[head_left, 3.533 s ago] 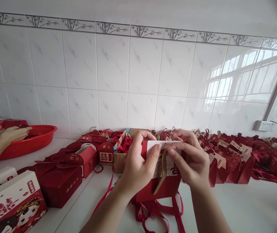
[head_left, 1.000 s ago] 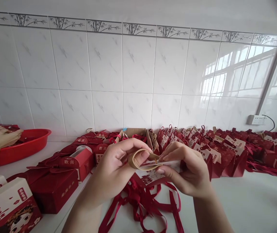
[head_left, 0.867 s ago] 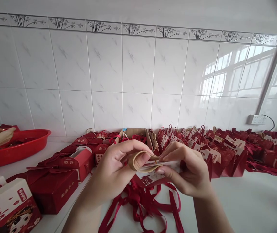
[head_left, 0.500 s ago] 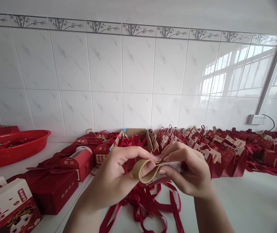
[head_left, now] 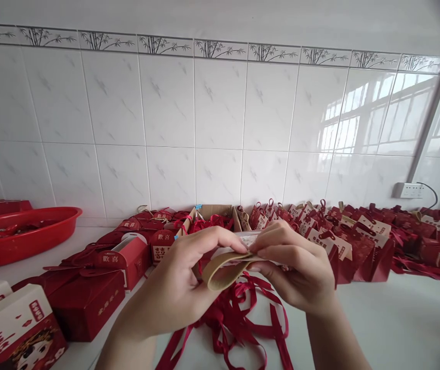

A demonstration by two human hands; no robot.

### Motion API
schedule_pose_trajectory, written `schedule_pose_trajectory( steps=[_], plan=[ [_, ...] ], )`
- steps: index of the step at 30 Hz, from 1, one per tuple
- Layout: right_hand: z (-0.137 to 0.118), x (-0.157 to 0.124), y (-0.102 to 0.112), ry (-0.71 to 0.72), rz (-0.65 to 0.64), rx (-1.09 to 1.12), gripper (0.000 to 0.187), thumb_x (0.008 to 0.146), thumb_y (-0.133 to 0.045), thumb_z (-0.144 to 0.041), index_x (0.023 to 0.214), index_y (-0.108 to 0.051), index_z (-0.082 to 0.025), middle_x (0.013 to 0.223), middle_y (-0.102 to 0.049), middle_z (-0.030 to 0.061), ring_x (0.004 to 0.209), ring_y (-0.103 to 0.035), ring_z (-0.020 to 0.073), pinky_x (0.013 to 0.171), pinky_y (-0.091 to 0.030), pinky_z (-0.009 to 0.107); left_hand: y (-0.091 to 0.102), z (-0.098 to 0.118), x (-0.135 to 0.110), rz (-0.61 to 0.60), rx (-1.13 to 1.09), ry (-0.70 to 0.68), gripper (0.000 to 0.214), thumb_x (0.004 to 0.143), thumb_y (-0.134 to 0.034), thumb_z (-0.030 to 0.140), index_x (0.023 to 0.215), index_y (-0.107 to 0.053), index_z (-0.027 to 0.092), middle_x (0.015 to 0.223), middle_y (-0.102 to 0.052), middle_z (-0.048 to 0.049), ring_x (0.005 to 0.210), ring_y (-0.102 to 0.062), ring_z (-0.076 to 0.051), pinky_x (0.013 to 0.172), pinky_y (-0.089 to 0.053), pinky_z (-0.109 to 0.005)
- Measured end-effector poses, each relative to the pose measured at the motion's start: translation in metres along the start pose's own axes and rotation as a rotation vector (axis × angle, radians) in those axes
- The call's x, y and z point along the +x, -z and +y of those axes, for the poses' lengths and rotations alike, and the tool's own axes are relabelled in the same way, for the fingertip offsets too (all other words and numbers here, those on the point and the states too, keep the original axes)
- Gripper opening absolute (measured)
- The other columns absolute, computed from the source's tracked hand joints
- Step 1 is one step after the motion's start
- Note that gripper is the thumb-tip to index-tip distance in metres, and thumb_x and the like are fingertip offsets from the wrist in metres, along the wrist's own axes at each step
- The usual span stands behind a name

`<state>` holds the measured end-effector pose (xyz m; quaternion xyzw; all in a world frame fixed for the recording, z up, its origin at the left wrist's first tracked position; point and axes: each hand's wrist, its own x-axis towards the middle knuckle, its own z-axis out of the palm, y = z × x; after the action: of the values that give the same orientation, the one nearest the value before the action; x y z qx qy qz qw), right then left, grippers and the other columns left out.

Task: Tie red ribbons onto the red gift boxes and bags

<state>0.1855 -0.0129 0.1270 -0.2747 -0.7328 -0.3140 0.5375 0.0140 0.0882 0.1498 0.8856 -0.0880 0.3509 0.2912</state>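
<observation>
Held up at the middle of the view is a tan strap (head_left: 214, 280), bent into a loop that faces me. My left hand (head_left: 189, 272) curls around the loop, its index finger pressing on top. My right hand (head_left: 297, 262) pinches the strap's two ends together, fingers above and thumb below. Just behind the fingers shows a whitish, patterned piece (head_left: 248, 239); what it belongs to is mostly hidden by my hands. Under them, dark red ribbons (head_left: 238, 329) lie in a loose tangle on the white tabletop (head_left: 377, 329).
To the left stand red gift boxes (head_left: 89, 303) and a white and red printed box (head_left: 19, 329), with a red basin (head_left: 31, 236) behind. An open cardboard box (head_left: 215, 210) holds red ribbon. Rows of small red gift bags (head_left: 358, 246) fill the back right, against a tiled wall.
The tan loop has opened wider and shifted slightly left. My left thumb has come out of the loop, and more of the whitish patterned piece shows behind my fingers.
</observation>
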Motion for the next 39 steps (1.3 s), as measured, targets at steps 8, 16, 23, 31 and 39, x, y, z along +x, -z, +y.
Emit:
schedule_pose_trajectory(
  steps=[8,16,23,31,39],
  plan=[
    [-0.0019,0.0019,0.0028,0.013,0.017,-0.026,0.019,0.08,-0.063,-0.002,0.092,-0.06,-0.016,0.08,-0.063,0.0054,0.07,-0.061,0.0167,0.063,-0.049,0.036,0.0027,0.0002,-0.0037,0.009,-0.049,-0.088,0.031,0.08,-0.049,0.008,0.109,-0.053,0.02,0.11,-0.059,-0.0068,0.104,-0.059,-0.021,0.084,-0.052,-0.031],
    [-0.0029,0.0022,0.004,0.013,0.004,-0.046,0.02,0.08,-0.062,-0.002,0.094,-0.059,-0.017,0.082,-0.06,0.0055,0.073,-0.06,0.0169,0.064,-0.049,0.036,-0.0003,0.0033,-0.0001,0.058,0.041,-0.11,0.022,0.083,-0.053,0.01,0.101,-0.061,0.021,0.105,-0.067,-0.0039,0.099,-0.064,-0.019,0.084,-0.053,-0.028],
    [-0.0033,0.0009,0.0042,0.006,-0.01,-0.067,0.021,0.079,-0.063,-0.002,0.095,-0.059,-0.016,0.09,-0.06,0.0075,0.078,-0.06,0.0182,0.066,-0.049,0.037,-0.0024,0.0012,0.0006,0.114,0.059,-0.137,0.02,0.085,-0.056,0.008,0.095,-0.065,0.021,0.105,-0.071,-0.0023,0.101,-0.066,-0.015,0.089,-0.053,-0.024],
    [-0.0057,0.0029,0.0014,0.009,-0.003,-0.035,0.018,0.082,-0.059,-0.003,0.092,-0.058,-0.018,0.085,-0.062,0.0053,0.075,-0.062,0.016,0.066,-0.049,0.036,-0.0033,0.0009,-0.0022,0.066,-0.018,-0.095,0.017,0.087,-0.055,0.011,0.098,-0.063,0.021,0.091,-0.067,-0.0023,0.084,-0.064,-0.015,0.09,-0.052,-0.033],
    [-0.0068,0.0036,-0.0006,0.015,-0.005,-0.077,0.018,0.082,-0.057,-0.001,0.089,-0.056,-0.018,0.081,-0.06,0.0044,0.072,-0.059,0.0154,0.065,-0.046,0.036,-0.005,0.0002,-0.0011,0.075,-0.043,-0.02,0.014,0.085,-0.059,0.016,0.098,-0.057,0.023,0.096,-0.067,-0.0029,0.086,-0.064,-0.017,0.09,-0.051,-0.035]
  ],
)
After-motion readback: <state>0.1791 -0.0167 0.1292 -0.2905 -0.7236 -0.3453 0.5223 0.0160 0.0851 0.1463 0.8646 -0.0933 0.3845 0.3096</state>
